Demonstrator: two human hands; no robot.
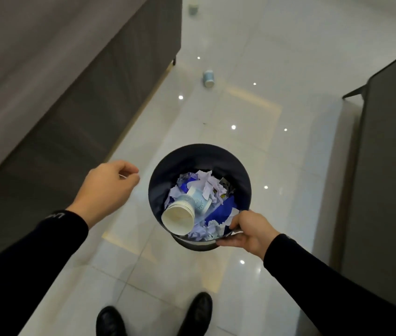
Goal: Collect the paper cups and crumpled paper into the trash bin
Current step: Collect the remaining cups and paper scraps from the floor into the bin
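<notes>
The left hand (106, 190) was held empty, its fingers loosely curled, just left of the trash bin (165, 170). Stacked paper cups (182, 214) and crumpled paper (206, 184) lay inside. The rim was gripped by the right hand (246, 232). Two paper cups (208, 78) remained on the floor (276, 69), well beyond the fingers.

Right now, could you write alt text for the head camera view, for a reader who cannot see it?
The right hand holds a dark trash bin by its rim, with stacked paper cups and crumpled paper inside, while the left hand hangs loosely curled beside it. Two more cups, a near cup and a far cup, sit ahead on the glossy white floor.
</notes>
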